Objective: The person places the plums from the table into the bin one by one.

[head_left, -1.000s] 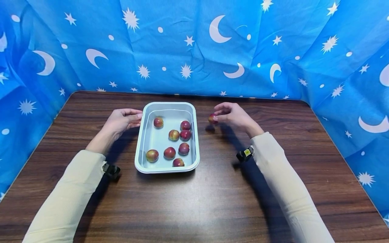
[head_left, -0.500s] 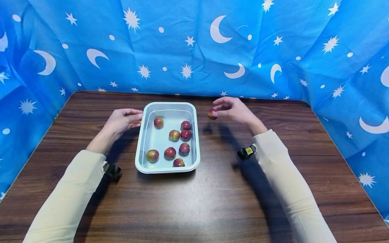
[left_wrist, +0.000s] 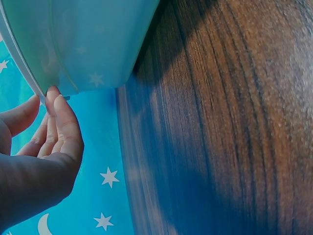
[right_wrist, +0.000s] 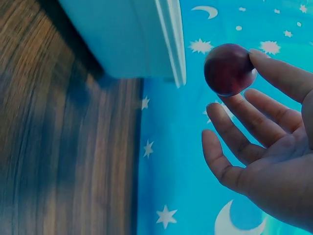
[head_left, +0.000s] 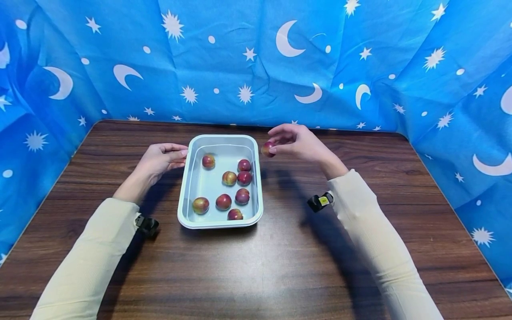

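Note:
A white rectangular plastic tub (head_left: 220, 223) stands on the table with several red and yellow plums inside, one of them a plum (head_left: 208, 161) near its back left. My left hand (head_left: 158, 161) pinches the tub's left rim between thumb and fingers, and the left wrist view shows the fingertips (left_wrist: 55, 93) at that rim. Just right of the tub's back right corner, my right hand (head_left: 298, 143) holds a dark red plum (right_wrist: 229, 70) by thumb and fingertips, raised above the table and apart from the tub wall.
The tub rests on a dark wood-grain table (head_left: 256, 275). A blue cloth (head_left: 248, 53) with white moons and stars hangs along the table's back and sides. Black cameras (head_left: 148, 226) sit at both wrists.
My right hand has lifted the plum from low over the table and carried it left toward the tub. The left hand and the tub have stayed in place.

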Tool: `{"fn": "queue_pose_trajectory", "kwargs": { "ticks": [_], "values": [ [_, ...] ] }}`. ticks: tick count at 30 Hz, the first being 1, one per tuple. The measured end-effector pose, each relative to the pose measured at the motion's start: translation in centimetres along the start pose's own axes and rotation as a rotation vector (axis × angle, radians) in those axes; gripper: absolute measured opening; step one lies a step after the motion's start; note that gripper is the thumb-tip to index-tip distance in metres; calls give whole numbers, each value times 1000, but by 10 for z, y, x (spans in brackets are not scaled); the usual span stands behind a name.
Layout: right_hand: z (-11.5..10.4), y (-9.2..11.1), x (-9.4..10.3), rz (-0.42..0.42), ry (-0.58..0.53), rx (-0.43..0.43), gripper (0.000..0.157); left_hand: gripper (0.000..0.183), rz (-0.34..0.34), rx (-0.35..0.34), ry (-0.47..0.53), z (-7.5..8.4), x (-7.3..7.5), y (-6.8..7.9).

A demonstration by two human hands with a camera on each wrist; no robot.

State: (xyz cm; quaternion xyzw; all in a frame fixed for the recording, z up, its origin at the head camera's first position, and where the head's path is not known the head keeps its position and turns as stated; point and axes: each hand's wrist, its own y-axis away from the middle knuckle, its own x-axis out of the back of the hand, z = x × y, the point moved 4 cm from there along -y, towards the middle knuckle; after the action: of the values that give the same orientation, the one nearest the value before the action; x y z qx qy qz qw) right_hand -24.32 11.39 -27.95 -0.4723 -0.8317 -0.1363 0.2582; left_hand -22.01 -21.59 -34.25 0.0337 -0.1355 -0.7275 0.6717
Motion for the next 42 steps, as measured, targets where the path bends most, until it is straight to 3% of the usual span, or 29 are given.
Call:
{"fn": "queue_pose_trajectory", "kwargs": {
  "ticks": [15,30,42],
  "values": [
    [-30,5,-26,-99,-47,62,40,37,-4,0,15,0,0,0],
    [-41,6,-58,-215,-43,166,38,38,12,-4,14,0,0,0],
    [-45,8,-61,-233,-69,174,35,38,19,-4,-25,1,0,0]
  ]
}}
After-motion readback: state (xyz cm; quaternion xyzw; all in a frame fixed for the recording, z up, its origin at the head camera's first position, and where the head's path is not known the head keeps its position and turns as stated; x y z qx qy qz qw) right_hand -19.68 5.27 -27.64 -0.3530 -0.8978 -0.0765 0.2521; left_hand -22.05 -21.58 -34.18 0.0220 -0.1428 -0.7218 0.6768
